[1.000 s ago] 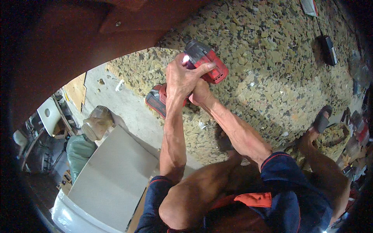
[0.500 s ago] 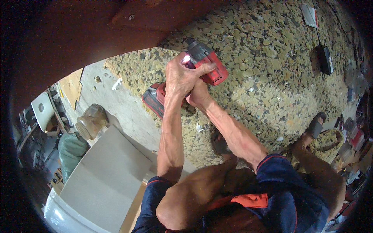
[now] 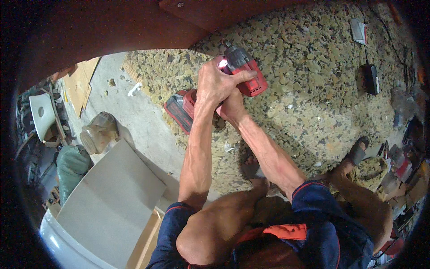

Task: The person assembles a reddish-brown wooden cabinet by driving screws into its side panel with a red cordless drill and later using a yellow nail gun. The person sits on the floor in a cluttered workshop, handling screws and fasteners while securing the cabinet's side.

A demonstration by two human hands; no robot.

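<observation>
Both hands around red cordless drill; clear plastic jar nearby.

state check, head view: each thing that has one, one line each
red cordless drill: held, nose up against the brown wooden board, work light on
left hand: closed over the drill's back
right hand: wrapped round the drill's grip
clear plastic jar: lying on its side on the floor
black adapter: on the floor, untouched

Both hands wrap a red cordless drill: the left hand over its top, the right hand beneath, its nose up against brown wooden boards.
</observation>
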